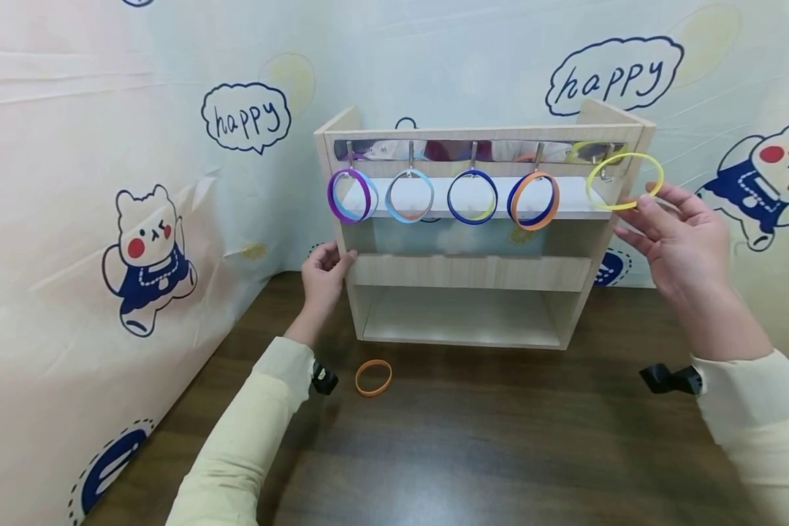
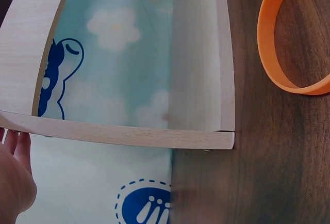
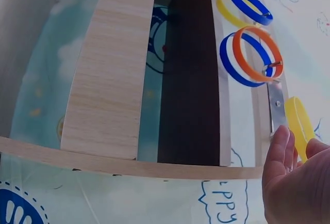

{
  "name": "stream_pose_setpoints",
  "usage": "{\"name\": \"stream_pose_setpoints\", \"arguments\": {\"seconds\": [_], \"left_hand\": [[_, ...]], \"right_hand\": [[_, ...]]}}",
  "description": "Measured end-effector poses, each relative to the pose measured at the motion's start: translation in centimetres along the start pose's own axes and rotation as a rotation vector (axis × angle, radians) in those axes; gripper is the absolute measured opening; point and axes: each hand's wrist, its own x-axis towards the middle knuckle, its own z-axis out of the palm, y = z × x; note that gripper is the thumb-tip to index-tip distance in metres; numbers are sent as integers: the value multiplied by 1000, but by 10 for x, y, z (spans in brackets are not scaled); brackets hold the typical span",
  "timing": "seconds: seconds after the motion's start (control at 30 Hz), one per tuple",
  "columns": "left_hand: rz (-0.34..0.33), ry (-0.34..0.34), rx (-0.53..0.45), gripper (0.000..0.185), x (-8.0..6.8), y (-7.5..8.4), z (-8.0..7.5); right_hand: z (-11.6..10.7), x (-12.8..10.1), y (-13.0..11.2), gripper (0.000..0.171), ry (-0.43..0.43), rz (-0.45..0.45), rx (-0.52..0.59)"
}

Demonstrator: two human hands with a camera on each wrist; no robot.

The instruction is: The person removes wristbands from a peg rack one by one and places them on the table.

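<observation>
A pale wooden shelf rack (image 1: 473, 272) stands on the table, with a metal strip of hooks along its upper front. My right hand (image 1: 687, 234) pinches a yellow silicone wristband (image 1: 660, 174) by its right side, at the rightmost hook (image 1: 606, 162). Whether the band hangs on that hook I cannot tell. In the right wrist view the yellow wristband (image 3: 299, 121) is between thumb and fingers. With thumb at the front edge, my left hand (image 1: 324, 276) grips the rack's left side panel (image 2: 118, 132). Purple, light blue, dark blue and orange wristbands (image 1: 535, 224) hang in pairs on the other hooks.
An orange wristband (image 1: 373, 378) lies on the dark wooden table (image 1: 460, 438) in front of the rack's lower left. Printed cloth (image 1: 394, 66) surrounds the back and left side. A white shelf board (image 1: 575, 201) runs behind the hanging bands.
</observation>
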Motion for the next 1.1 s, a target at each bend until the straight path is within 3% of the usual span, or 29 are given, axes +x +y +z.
{"name": "stream_pose_setpoints", "arguments": {"seconds": [0.3,0.7,1.1], "left_hand": [[-5,6,13,29,-3,2,0],[-1,-2,12,29,-2,2,-1],[4,-7,4,31,-1,3,-1]], "right_hand": [[7,-17,7,54,-67,10,-87],[13,-34,34,38,-198,-3,-109],[21,-47,71,37,-233,112,-269]]}}
